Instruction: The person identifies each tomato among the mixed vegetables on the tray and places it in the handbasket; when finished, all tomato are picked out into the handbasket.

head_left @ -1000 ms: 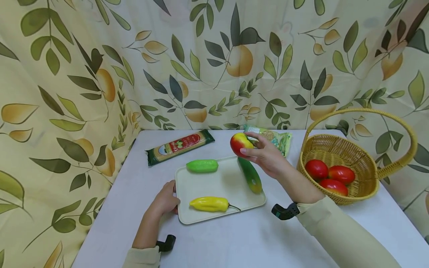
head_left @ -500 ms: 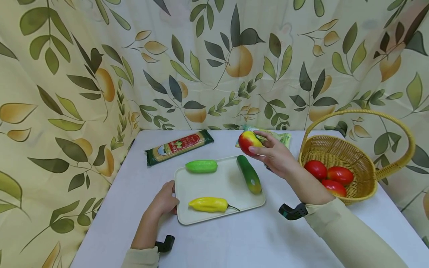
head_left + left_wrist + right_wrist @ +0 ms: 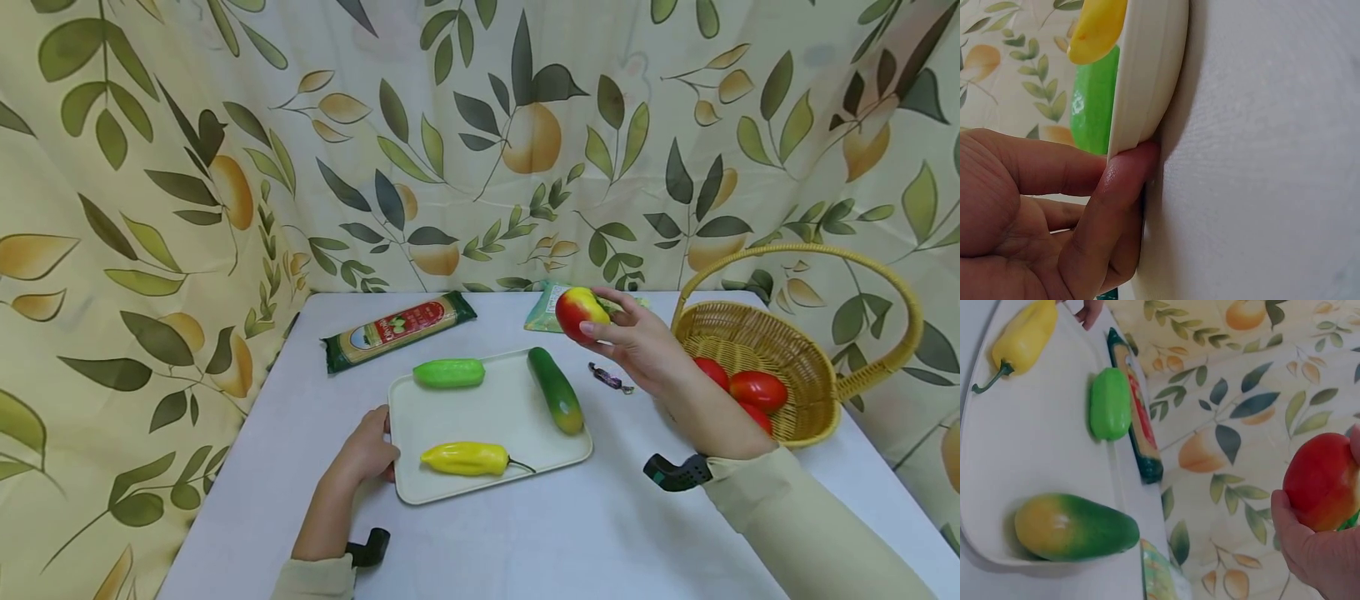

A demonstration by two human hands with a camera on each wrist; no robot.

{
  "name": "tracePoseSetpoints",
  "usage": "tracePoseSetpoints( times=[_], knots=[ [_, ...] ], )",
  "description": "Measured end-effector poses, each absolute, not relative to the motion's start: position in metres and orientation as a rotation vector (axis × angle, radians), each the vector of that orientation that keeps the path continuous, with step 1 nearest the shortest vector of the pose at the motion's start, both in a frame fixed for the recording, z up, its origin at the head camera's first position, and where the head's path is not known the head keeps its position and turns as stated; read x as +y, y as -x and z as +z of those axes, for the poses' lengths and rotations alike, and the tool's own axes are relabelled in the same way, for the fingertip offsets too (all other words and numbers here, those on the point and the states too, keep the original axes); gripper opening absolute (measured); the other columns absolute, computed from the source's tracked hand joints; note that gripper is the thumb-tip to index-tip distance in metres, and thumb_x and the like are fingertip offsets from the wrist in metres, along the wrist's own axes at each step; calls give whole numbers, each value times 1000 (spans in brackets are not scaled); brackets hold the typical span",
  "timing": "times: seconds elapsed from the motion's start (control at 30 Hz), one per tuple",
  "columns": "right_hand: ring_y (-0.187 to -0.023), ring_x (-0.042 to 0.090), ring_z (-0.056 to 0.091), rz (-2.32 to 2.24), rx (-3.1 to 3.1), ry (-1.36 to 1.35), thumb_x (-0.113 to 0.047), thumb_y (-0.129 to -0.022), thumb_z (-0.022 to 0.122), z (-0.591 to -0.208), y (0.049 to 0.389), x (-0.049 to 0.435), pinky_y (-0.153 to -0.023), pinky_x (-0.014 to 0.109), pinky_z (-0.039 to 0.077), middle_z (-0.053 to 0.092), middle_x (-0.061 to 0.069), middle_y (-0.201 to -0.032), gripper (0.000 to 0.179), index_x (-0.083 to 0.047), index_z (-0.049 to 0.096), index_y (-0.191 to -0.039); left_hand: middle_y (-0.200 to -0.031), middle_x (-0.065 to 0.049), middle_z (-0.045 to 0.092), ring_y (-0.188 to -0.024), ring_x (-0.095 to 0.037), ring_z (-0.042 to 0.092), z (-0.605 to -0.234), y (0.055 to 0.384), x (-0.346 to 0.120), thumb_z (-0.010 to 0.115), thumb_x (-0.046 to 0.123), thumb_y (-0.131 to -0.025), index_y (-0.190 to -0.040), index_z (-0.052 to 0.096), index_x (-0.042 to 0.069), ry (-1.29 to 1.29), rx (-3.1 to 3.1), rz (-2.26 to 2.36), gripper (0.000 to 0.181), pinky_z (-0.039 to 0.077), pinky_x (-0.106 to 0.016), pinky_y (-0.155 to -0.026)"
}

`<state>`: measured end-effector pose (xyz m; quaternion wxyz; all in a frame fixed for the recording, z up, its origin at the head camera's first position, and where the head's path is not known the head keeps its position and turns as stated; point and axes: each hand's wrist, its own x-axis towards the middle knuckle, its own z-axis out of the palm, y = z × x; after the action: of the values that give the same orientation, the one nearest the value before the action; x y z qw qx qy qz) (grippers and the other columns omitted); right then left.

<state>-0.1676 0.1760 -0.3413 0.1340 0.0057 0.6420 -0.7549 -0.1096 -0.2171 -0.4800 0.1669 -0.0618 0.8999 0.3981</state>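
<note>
My right hand (image 3: 641, 340) holds a rounded red-and-yellow fruit (image 3: 579, 315) between thumb and fingers, raised above the table past the tray's right end. A bit of green shows beside the fruit (image 3: 1321, 481) in the right wrist view. At the tray's left edge, my left hand (image 3: 369, 446) pinches the rim; the left wrist view has fingers against the side of the cream tray (image 3: 1147, 69). On the tray lie a light green ridged vegetable (image 3: 448, 373), a dark green cucumber-like vegetable (image 3: 555, 390) and a yellow pepper (image 3: 467, 458) with a thin stem.
A wicker basket (image 3: 813, 400) with a tall handle holds red tomato-like fruits (image 3: 759, 390) on the right. Behind the tray lies a pasta packet (image 3: 401, 329). A green bag (image 3: 543, 308) sits partly behind my right hand, and a small wrapped candy (image 3: 611, 378) lies beside the tray.
My right hand has carried the red-and-yellow fruit rightward, away from over the tray and toward the basket. The wrapped candy has come into sight. My left hand stays on the tray rim.
</note>
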Motion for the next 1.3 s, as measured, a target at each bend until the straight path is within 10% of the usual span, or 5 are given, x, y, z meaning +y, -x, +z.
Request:
tracePoseSetpoints(
  times=[1.3],
  knots=[
    [-134, 29, 31, -2252, 1862, -134, -6, -93, 70, -340, 159, 238, -89, 29, 53, 22, 10, -155, 74, -28, 34, -153, -112, -13, 49, -102, -31, 51, -478, 108, -215, 63, -5, -76, -137, 45, -6, 137, 2632, 1072, 63, 43, -42, -85]
  ],
)
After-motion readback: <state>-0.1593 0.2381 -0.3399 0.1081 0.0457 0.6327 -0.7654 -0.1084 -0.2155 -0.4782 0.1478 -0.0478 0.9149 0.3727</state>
